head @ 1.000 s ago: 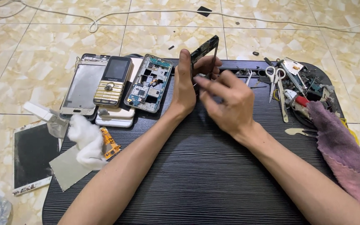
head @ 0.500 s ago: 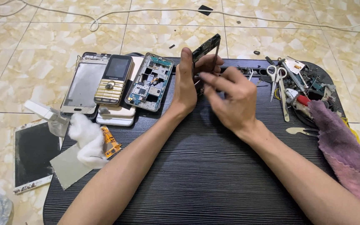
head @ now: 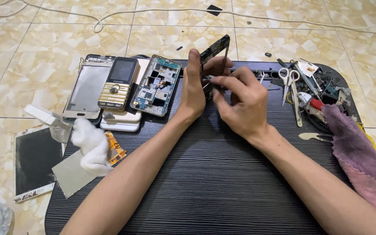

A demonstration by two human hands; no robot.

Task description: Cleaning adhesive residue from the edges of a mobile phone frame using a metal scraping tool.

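My left hand (head: 193,89) holds a dark phone frame part (head: 215,48) upright on edge above the black ribbed table (head: 214,174). My right hand (head: 240,102) is right beside it, fingers pinched on something small at the part's lower edge; what it grips is too small to tell, maybe a thin tool. Left of my hands lie an opened phone with bare circuit board (head: 156,85), a gold keypad phone (head: 119,82) and an empty phone frame (head: 88,87).
Scissors (head: 293,89), a red-handled tool (head: 312,104), small parts and a purple cloth (head: 357,154) lie at the table's right. A cotton wad (head: 90,143), an orange flex strip (head: 115,148), a grey sheet and a screen panel (head: 35,161) lie left. White cable (head: 162,11) crosses the tiled floor.
My right hand has shifted slightly along the part's lower edge. My left hand and the upright part have barely moved.
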